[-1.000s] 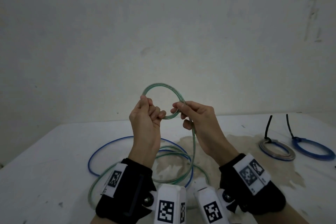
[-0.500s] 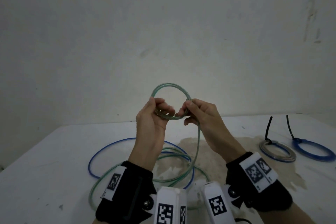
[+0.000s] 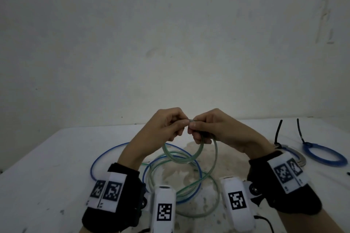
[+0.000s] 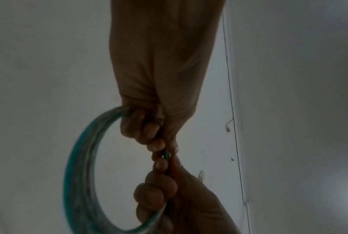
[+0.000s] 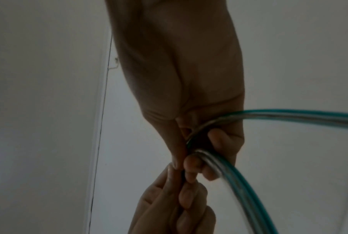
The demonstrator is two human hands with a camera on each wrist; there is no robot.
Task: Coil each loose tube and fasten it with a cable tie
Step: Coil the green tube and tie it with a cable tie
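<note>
Both hands up above the surface (image 3: 47,166): left hand (image 3: 162,126) and right hand (image 3: 214,128) pinch the clear green tube (image 3: 184,159), its round loop hanging down, slack trailing onto the surface.

1. Left hand (image 3: 162,126) and right hand (image 3: 217,128) are bare.
2. Black wrist wraps (image 3: 121,212) carry white bands printed with square black-and-white markers.
3. White camera pods (image 3: 162,210) with markers sit by each wrist; a thin black cable (image 3: 265,221) trails near the right pod.
</note>
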